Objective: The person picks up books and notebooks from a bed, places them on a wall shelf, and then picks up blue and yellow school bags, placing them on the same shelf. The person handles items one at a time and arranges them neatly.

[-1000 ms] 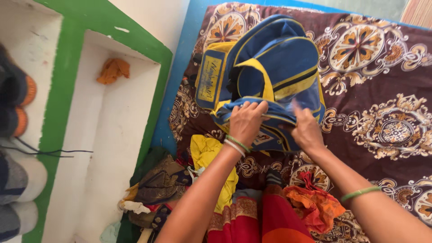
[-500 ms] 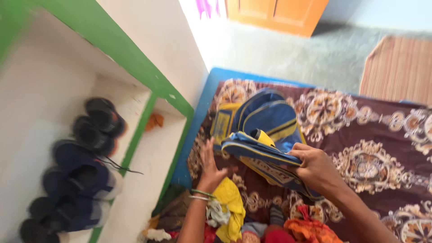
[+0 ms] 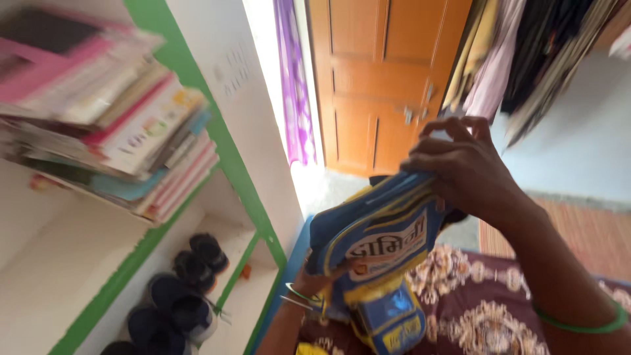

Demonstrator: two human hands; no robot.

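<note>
Bag is up off the bedspread since half a second ago, now lifted to about shelf height; the view has tilted up from the bed to the door.

Nearest: left hand point(image 3: 315, 279) sits under the blue and yellow school bag point(image 3: 378, 246), mostly hidden by it. Only the wrist with bangles shows, touching the bag's lower left edge; can't tell whether its fingers are closed on anything.

Right hand point(image 3: 463, 167) is clamped on the bag's top edge, fingers curled over it, carrying it. Bag hangs tilted, folded flat, yellow-trimmed pocket at the bottom, above the brown patterned bedspread point(image 3: 486, 315).

Left side: white shelf with green edging point(image 3: 227, 158). Dark shoes point(image 3: 181, 289) in the lower compartment, stack of books point(image 3: 125, 125) lying flat on the one above.

Further back: purple curtain point(image 3: 294, 85) beside the orange wooden door point(image 3: 381, 79), clothes hanging point(image 3: 519, 59) at upper right, striped mat point(image 3: 591, 240) on the floor.
</note>
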